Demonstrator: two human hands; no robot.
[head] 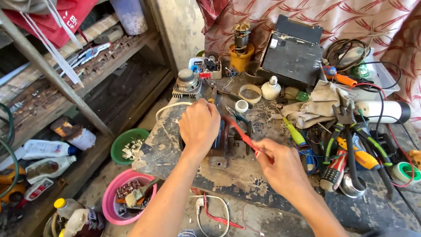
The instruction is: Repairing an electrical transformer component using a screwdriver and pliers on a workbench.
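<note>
Workbench [245,175]: left hand [199,125] (palm down) grips motor [226,138].

We see the left hand [199,125] clamped over a small electric motor [223,140] on the scarred workbench [245,175]. Right hand [280,164] pinches a red-handled tool [239,134], tip angled toward the motor. Pliers and screwdrivers [351,149] piled right, a green bowl [127,145] and a pink bowl [120,197] on the floor to the left.
</note>
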